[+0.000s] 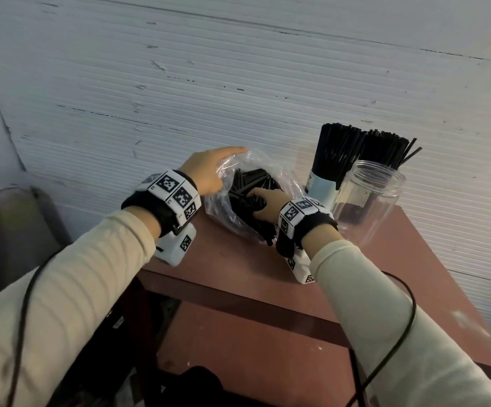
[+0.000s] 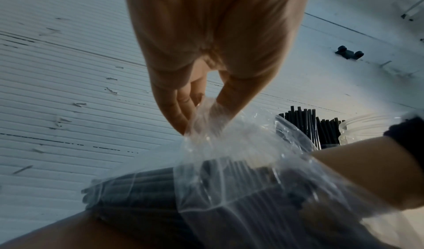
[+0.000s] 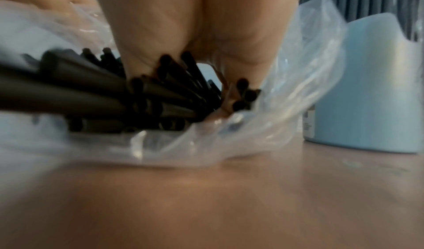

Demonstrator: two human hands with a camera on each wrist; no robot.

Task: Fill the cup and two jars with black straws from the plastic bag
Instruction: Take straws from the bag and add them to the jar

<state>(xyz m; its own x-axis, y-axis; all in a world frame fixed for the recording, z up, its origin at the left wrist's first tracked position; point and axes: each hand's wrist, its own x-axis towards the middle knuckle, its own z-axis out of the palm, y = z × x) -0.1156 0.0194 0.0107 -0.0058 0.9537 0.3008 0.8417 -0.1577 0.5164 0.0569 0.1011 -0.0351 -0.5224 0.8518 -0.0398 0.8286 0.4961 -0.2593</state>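
Note:
A clear plastic bag of black straws lies on the reddish table. My left hand pinches the bag's rim and holds it up and open. My right hand is inside the bag, fingers curled round a bunch of straws. To the right stand a pale blue cup and a jar behind it, both packed with upright black straws. In front of them stands a clear jar without straws.
A ribbed white wall runs right behind the table. A grey chair or bag sits at the left, below table height. Cables hang from both wrists. The table's near part is bare.

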